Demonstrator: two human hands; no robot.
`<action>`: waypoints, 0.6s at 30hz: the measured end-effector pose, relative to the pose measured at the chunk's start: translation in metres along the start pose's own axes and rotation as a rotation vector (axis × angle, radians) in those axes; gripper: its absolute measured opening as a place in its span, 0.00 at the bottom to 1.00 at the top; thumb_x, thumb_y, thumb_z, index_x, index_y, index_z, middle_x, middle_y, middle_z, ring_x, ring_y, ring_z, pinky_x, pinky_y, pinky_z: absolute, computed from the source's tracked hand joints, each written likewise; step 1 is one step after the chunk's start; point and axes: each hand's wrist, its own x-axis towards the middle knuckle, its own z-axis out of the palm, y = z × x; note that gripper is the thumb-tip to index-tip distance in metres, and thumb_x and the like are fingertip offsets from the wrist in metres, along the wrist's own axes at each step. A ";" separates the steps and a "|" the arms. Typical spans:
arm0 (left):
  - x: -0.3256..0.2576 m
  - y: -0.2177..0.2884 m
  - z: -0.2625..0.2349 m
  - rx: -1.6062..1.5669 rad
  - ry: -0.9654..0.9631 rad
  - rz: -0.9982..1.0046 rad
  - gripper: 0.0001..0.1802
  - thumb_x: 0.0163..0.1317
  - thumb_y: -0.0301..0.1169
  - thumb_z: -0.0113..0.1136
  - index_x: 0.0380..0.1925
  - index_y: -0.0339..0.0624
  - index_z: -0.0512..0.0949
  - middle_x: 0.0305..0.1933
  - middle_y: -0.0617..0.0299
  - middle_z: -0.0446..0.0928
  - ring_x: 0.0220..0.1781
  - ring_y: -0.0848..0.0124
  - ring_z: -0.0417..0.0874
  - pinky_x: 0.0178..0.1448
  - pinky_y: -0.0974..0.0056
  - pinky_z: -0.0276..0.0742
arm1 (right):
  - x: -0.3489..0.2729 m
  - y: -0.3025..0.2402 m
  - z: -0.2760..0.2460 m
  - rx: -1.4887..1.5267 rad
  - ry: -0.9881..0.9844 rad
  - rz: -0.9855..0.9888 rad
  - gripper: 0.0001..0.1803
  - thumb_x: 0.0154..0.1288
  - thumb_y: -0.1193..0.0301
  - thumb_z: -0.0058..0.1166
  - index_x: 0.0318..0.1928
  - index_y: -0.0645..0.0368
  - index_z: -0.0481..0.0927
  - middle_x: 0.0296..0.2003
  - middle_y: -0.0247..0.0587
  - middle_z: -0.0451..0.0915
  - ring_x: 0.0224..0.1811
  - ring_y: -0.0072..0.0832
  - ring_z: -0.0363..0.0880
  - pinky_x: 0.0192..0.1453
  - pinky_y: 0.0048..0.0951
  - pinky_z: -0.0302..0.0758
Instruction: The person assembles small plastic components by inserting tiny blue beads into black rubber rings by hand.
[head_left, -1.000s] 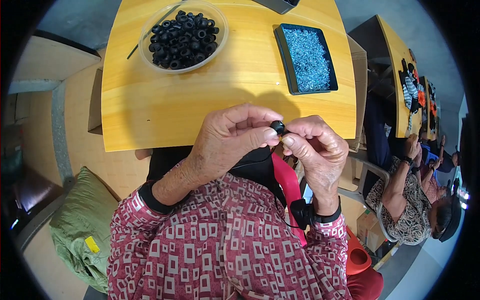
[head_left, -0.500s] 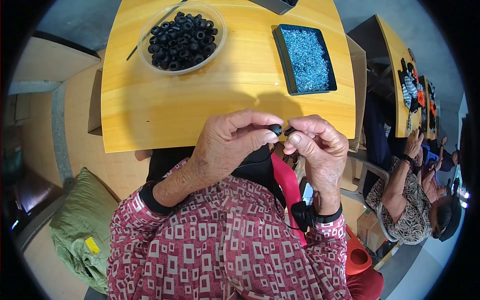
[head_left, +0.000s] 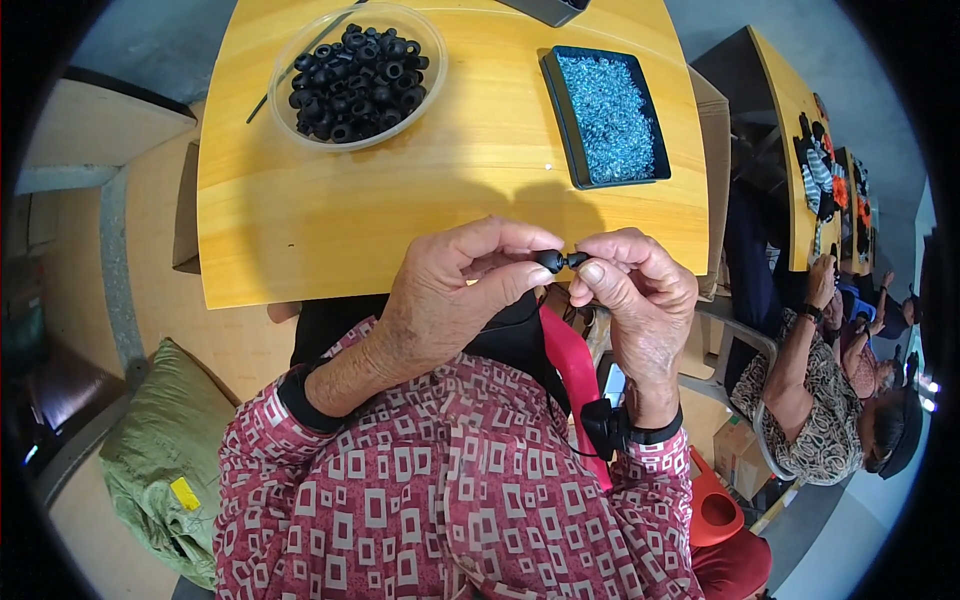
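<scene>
My left hand [head_left: 450, 290] pinches a rounded black hollow piece [head_left: 549, 261] between thumb and fingertips. Facing it, my right hand [head_left: 640, 285] grips a smaller black piece [head_left: 578, 259] the same way. The two pieces meet end to end just past the table's near edge, with a narrow shiny part between them. Fingers cover much of both pieces, so their exact kind is unclear. Beyond my hands, at the far left of the table, a clear round bowl [head_left: 443, 75] holds many similar black hollow pieces [head_left: 355, 90].
A dark rectangular tray [head_left: 562, 110] of small clear bluish pieces [head_left: 610, 120] lies at the table's right. Another dark container [head_left: 550, 8] sits at the far edge. A green sack [head_left: 165, 460] stands left; a seated person [head_left: 815, 390] works at another table on the right.
My right hand's black piece has turned and come into line with the left one, so a narrow part shows between them. The person at right has lowered a hand.
</scene>
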 end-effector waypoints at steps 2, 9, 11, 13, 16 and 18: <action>0.000 -0.001 0.000 0.015 0.010 0.049 0.12 0.61 0.22 0.57 0.45 0.34 0.76 0.41 0.64 0.79 0.43 0.80 0.78 0.50 0.74 0.75 | -0.001 -0.001 -0.002 -0.018 -0.037 -0.029 0.07 0.58 0.83 0.58 0.39 0.68 0.80 0.32 0.38 0.79 0.29 0.19 0.78 0.35 0.18 0.78; 0.002 -0.007 -0.003 -0.190 -0.006 -0.045 0.12 0.61 0.20 0.57 0.46 0.33 0.76 0.41 0.60 0.79 0.44 0.74 0.81 0.50 0.72 0.77 | -0.002 -0.005 0.002 -0.080 0.001 -0.049 0.06 0.58 0.83 0.58 0.38 0.68 0.80 0.31 0.38 0.78 0.29 0.19 0.77 0.34 0.18 0.76; 0.003 -0.008 -0.005 -0.294 0.001 -0.096 0.12 0.62 0.21 0.57 0.46 0.33 0.76 0.40 0.60 0.79 0.42 0.73 0.82 0.48 0.73 0.77 | -0.002 -0.005 0.002 -0.086 0.009 -0.054 0.06 0.58 0.83 0.58 0.38 0.68 0.80 0.31 0.38 0.78 0.29 0.19 0.77 0.34 0.19 0.76; 0.003 -0.008 -0.004 -0.273 -0.005 -0.079 0.12 0.62 0.22 0.56 0.46 0.33 0.76 0.41 0.60 0.79 0.42 0.72 0.83 0.48 0.73 0.78 | -0.002 -0.008 0.004 -0.094 0.012 -0.057 0.06 0.58 0.83 0.58 0.37 0.69 0.80 0.31 0.38 0.78 0.29 0.19 0.77 0.34 0.19 0.75; 0.003 -0.009 -0.004 -0.245 -0.010 -0.056 0.12 0.62 0.22 0.56 0.47 0.33 0.75 0.41 0.59 0.79 0.42 0.72 0.83 0.47 0.72 0.78 | -0.001 -0.009 0.006 -0.126 0.002 -0.078 0.05 0.58 0.83 0.58 0.37 0.68 0.80 0.31 0.38 0.78 0.29 0.19 0.77 0.34 0.18 0.75; 0.003 -0.009 -0.004 -0.241 -0.012 -0.051 0.12 0.63 0.23 0.56 0.47 0.33 0.75 0.41 0.59 0.79 0.42 0.72 0.83 0.47 0.72 0.78 | -0.001 -0.010 0.007 -0.153 -0.010 -0.096 0.05 0.58 0.83 0.58 0.36 0.68 0.80 0.31 0.38 0.78 0.29 0.19 0.77 0.34 0.18 0.75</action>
